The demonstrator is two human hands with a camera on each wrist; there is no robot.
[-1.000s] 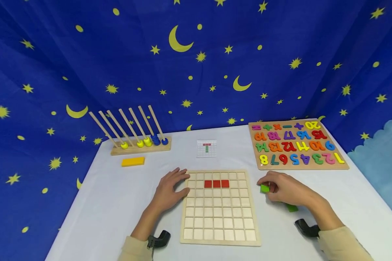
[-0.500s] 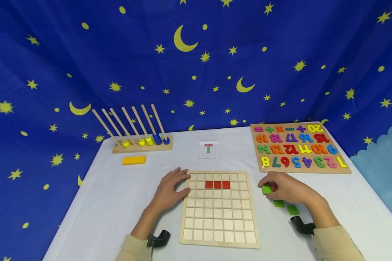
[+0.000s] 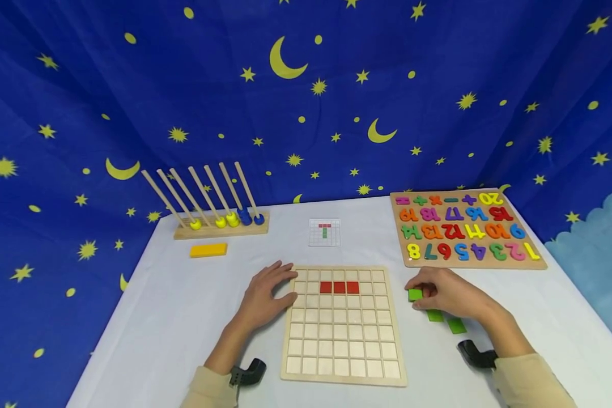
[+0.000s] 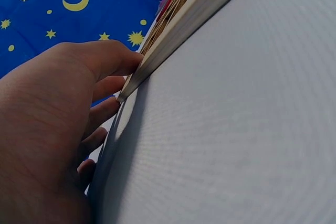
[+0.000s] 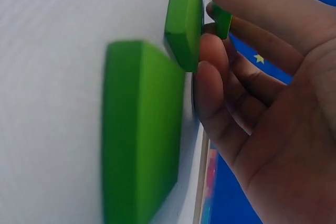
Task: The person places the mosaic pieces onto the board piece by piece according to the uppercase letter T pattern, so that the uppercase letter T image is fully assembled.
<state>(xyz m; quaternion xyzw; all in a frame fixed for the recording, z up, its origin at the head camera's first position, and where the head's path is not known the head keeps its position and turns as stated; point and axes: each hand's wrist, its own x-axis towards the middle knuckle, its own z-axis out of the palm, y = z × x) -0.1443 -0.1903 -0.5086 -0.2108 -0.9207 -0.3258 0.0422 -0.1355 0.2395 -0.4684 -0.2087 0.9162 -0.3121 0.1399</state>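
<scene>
Head view: right of your pale wooden grid board [image 3: 340, 332] lie two green square tiles [image 3: 457, 326]; beyond them your right hand [image 3: 449, 293] pinches a third green tile [image 3: 415, 294]. Your left hand [image 3: 263, 297], unclenched, touches the board's left side wall, which the left wrist view alone shows. Red square tiles [image 3: 339, 288] fill three compartments of the board's second-farthest row.

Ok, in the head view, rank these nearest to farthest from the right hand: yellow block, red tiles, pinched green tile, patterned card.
1. Pinched green tile, in the right hand
2. Red tiles, left, on the grid board
3. Patterned card, farther left, beyond the grid board
4. Yellow block, far left
</scene>
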